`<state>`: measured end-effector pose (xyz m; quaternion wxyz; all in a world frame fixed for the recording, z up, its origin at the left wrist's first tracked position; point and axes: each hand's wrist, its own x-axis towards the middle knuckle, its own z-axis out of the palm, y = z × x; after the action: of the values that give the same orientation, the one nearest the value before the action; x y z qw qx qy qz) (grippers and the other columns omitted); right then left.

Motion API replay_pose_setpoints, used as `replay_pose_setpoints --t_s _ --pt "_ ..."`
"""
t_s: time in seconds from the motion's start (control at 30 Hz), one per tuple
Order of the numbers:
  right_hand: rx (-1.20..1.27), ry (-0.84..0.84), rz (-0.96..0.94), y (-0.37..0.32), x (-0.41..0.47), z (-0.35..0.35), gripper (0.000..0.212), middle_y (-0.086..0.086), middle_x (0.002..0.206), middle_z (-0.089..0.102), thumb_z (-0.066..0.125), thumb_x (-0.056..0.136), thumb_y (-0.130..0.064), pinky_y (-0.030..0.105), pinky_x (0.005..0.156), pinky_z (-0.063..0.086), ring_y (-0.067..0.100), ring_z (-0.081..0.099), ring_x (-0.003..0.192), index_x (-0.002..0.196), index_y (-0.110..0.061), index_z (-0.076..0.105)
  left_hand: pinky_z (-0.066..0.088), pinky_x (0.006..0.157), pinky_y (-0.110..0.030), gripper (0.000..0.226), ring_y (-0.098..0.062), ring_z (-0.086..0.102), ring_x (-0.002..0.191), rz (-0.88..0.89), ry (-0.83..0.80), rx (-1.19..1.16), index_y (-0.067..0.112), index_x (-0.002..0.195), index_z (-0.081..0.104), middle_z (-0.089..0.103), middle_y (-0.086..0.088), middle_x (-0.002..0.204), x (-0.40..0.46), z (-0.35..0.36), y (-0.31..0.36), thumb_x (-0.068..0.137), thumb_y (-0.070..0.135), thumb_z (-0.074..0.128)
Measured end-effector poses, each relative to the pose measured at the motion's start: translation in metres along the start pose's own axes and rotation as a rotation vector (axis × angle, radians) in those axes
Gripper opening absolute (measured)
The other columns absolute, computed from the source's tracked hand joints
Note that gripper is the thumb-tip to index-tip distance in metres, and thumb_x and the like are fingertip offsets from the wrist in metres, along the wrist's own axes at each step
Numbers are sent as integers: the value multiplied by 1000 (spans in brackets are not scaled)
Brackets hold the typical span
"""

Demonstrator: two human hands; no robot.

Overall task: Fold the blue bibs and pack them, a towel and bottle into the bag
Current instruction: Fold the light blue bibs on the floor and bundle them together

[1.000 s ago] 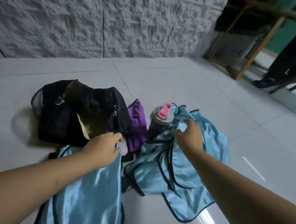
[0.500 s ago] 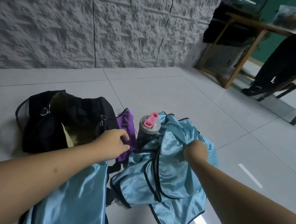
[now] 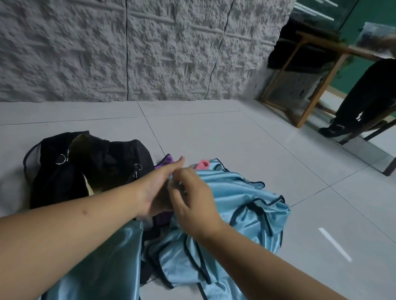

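While both forearms reach forward, left hand (image 3: 159, 190) and right hand (image 3: 193, 202) together pinch the crumpled bib (image 3: 240, 207).

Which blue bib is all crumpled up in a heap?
The blue bib on the right, bunched beside the pink-capped bottle under the right hand. The other bib, under the left forearm, lies smoother and flatter.

No writing, label, brand mark or number could be read anywhere in the view. The black bag (image 3: 89, 165) at ten o'clock, the blue bibs (image 3: 242, 207) and the pink-capped bottle (image 3: 203, 164) carried no legible print.
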<state>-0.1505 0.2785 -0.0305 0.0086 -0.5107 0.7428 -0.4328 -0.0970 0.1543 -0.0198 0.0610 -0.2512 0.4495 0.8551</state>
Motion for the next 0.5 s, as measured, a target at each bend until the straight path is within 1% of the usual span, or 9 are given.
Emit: replay_pose_setpoints --t_s 0.07,0.13,0.17,0.23,0.3,0.37,0.4,0.47,0.5 --pt "-6 -73 -12 -4 1 4 8 0 92 59 53 95 -20 36 72 46 17 53 80 98 -14 58 52 87 -39 15 -23 70 82 45 46 17 15 93 75 74 -8 93 -1 -10 8 85 28 71" --pt "-3 -90 -22 -3 1 4 9 -4 92 59 56 96 -23 33 73 46 12 52 78 102 -18 60 52 89 -43 21 -29 67 91 124 154 98 10 109 72 69 -18 108 -3 -19 19 89 11 66" --pt "-1 -73 -10 -1 1 2 13 -7 92 60 55 98 -29 33 73 48 11 53 77 104 -20 60 53 88 -43 19 -30 67 91 175 214 140 7 110 73 69 -20 109 -6 -22 26 94 8 63" --pt "2 -1 81 6 -2 -6 20 -11 87 61 51 99 -40 33 71 50 8 56 70 109 -26 60 54 92 -47 13 -31 69 90 275 274 215 3 104 71 72 -21 102 -12 -21 43 98 4 59" --pt "25 105 229 20 -7 -11 21 -13 88 61 47 97 -40 36 72 53 6 55 68 115 -33 55 57 89 -47 11 -29 71 83 363 288 255 6 96 69 72 -19 93 -21 -20 61 100 5 58" --pt "20 195 463 37 -10 -17 33 -10 115 61 47 93 -34 42 78 58 12 62 83 125 -40 47 59 82 -44 14 -27 71 77 450 279 278 11 94 70 73 -15 89 -30 -19 79 102 9 58" --pt "4 215 608 45 -11 -20 48 -4 133 54 49 90 -28 42 75 58 17 63 88 135 -41 40 59 81 -43 16 -25 71 76 483 266 280 14 94 71 73 -13 89 -36 -17 88 103 12 58" --pt "2 187 884 56 -13 -28 82 9 160 28 58 89 -17 29 61 52 21 60 88 157 -38 18 58 82 -42 19 -23 71 77 537 246 282 20 92 74 75 -10 89 -50 -11 104 103 17 59" --pt "19 158 976 60 -15 -30 96 12 164 17 67 88 -19 24 57 48 24 62 90 161 -40 8 58 83 -43 20 -22 71 78 557 235 283 22 91 75 75 -9 90 -56 -9 112 103 18 59"
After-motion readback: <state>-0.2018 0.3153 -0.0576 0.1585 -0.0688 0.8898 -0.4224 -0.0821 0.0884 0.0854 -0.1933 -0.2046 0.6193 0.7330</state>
